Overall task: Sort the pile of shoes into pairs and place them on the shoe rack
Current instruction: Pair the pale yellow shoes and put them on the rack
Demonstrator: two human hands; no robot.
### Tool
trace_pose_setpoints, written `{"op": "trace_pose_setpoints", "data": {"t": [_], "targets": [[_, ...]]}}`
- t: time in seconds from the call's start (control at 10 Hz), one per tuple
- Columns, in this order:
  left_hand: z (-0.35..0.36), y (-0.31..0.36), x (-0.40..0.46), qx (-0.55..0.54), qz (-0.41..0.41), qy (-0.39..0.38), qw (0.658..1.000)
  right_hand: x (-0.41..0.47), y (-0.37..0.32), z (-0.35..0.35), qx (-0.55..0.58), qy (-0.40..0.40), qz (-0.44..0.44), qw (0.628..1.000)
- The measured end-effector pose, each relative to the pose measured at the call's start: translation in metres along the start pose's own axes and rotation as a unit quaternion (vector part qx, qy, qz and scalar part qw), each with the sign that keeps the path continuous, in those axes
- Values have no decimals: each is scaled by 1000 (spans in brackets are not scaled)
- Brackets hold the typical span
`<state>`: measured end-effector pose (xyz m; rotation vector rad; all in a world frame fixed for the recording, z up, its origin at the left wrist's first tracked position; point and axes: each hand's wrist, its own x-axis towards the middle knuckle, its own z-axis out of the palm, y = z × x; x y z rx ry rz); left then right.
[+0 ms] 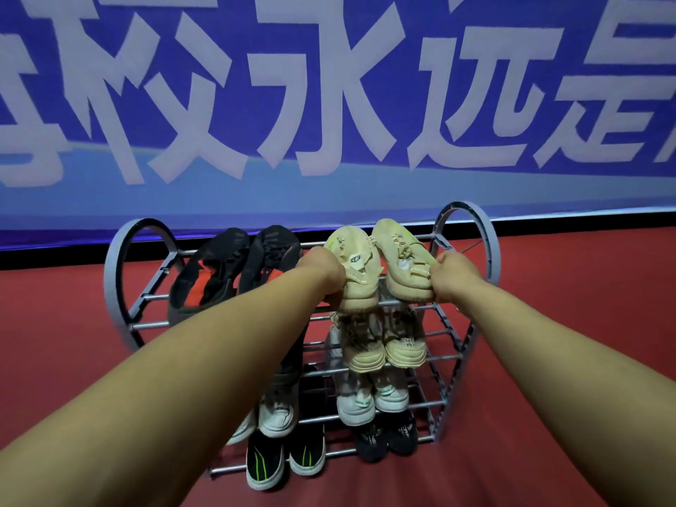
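A grey metal shoe rack (117, 272) with round end frames stands against the wall. On its top shelf, right side, lie two cream sneakers. My left hand (322, 270) grips the heel of the left cream sneaker (356, 265). My right hand (455, 276) grips the heel of the right cream sneaker (400, 261). A black and red pair (234, 268) sits on the top shelf at the left. Lower shelves hold another cream pair (384, 345), a white pair (369, 400), a black pair (386, 440) and white shoes (276, 415) partly hidden by my left forearm.
A black pair with green stripes (283, 461) stands on the lowest level at the front. The floor (567, 323) around the rack is dark red. A blue banner (329, 104) with large pale characters covers the wall behind the rack.
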<state>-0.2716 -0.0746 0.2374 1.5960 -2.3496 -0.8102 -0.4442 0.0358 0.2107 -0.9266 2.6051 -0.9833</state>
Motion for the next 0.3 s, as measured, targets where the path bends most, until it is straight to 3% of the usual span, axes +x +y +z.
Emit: {"op": "trace_pose_setpoints", "data": {"t": [0.3], "targets": [[3,-15,-16,-112,16,-5,994,-17,-3,-7,-32,-50,-41,997]]}}
